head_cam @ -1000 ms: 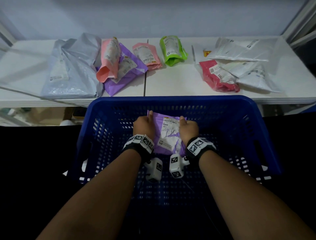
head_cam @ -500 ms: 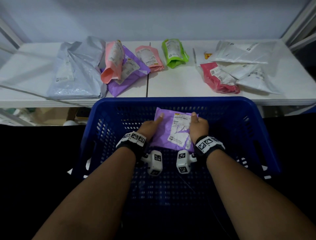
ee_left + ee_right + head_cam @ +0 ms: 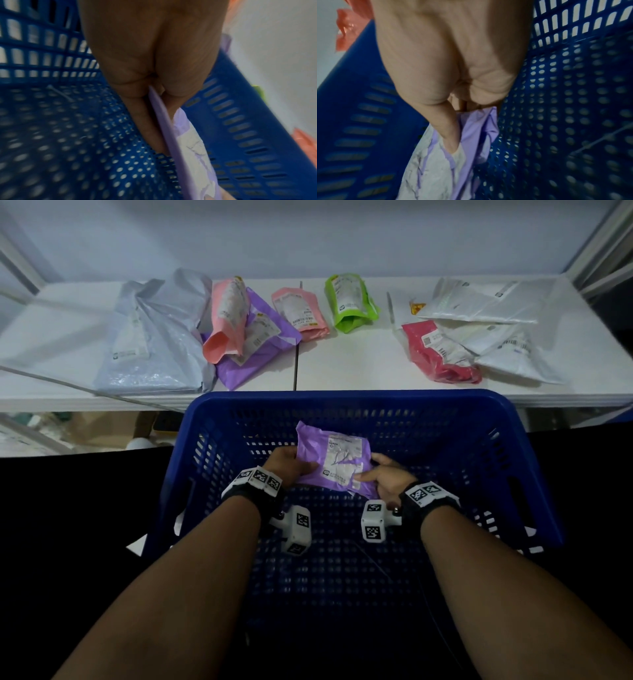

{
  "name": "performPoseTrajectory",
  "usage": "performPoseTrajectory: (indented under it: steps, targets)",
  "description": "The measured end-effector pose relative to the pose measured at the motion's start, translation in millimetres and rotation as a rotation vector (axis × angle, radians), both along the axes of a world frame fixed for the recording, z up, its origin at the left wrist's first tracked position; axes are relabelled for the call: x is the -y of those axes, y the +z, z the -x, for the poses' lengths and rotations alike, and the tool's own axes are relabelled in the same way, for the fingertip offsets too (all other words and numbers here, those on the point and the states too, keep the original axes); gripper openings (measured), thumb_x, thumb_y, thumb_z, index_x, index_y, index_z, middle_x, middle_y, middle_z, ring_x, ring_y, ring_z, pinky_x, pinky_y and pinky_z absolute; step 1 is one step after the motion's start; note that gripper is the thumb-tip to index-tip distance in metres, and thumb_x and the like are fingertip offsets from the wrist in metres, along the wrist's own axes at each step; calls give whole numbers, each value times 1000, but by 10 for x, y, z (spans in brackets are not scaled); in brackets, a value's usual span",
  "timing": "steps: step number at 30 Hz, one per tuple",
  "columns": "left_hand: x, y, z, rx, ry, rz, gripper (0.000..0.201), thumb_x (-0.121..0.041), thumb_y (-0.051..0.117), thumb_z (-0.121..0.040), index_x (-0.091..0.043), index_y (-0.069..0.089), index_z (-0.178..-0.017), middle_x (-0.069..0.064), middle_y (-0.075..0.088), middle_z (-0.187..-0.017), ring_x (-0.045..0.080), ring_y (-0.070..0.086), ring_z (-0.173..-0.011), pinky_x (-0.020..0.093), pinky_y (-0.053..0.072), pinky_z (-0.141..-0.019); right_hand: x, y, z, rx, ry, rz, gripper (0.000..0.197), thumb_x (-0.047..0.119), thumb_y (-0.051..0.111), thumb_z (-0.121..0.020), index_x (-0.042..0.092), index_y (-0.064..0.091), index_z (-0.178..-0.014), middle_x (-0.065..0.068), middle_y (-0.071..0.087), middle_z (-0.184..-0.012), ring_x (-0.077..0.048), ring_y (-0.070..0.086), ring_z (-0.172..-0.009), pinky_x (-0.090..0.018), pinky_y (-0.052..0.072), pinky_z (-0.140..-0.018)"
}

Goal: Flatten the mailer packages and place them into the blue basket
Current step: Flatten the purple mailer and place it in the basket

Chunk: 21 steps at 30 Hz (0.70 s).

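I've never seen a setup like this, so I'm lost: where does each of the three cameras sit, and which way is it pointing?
Head: worn on the head, looking forward and down over the blue basket and white table; both forearms, left hand and right hand show.
Left wrist: looks along the left hand into the basket.
Right wrist: looks along the right hand into the basket.
Shared: all three see the purple mailer, gripped on both sides.

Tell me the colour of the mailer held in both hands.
Purple mailer with a white label, clearest in the head view.
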<state>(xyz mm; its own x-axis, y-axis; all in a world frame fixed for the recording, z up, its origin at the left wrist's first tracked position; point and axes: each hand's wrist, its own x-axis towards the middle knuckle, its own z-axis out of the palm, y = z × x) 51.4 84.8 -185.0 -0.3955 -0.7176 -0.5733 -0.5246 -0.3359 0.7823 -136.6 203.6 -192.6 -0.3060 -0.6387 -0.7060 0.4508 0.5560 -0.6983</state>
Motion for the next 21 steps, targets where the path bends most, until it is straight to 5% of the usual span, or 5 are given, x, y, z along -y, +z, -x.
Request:
performPoseTrajectory:
  steps: [5,11,15,18,21]
  targets:
    - [-25,-263,-154,154,-65,-47,24,-8,76,-85,-4,71,-109,8,69,-100,23,63,-95,31,50,-86,86,-279,-81,-192,144,-147,43,-16,71,-77,6,62,-114,-6,65,-113,-29,61,-112,-46,50,-101]
    - [-105,-728,-307,234,40,-207,46,-26,75,-87,0,64,-123,21,67,-121,35,66,-108,43,55,-92,70,-791,-316,-405,503,-358,42,-8,75,-74,-1,64,-114,-15,68,-111,-29,66,-98,-35,56,-77]
    - [-59,-977,-449,379,42,-66,35,-16,52,-102,1,58,-133,18,60,-135,33,56,-125,25,44,-90,52,-1080,-526,-290,435,-313,23,-8,72,-82,-1,68,-104,-17,69,-108,-29,65,-99,-42,55,-89]
    - [51,-1161,-528,484,-16,23,41,-20,36,-108,-2,43,-144,16,42,-152,32,40,-140,35,35,-109,144,-1242,-673,-163,326,-296,4,1,69,-89,0,69,-93,-21,70,-96,-27,65,-81,-42,56,-78]
    - [259,-1279,-614,554,30,-8,42,-18,41,-106,-3,42,-145,15,42,-151,34,41,-139,33,45,-102,336,-1392,-842,-105,269,-292,15,1,65,-92,7,66,-77,-17,66,-77,-24,62,-63,-32,54,-57]
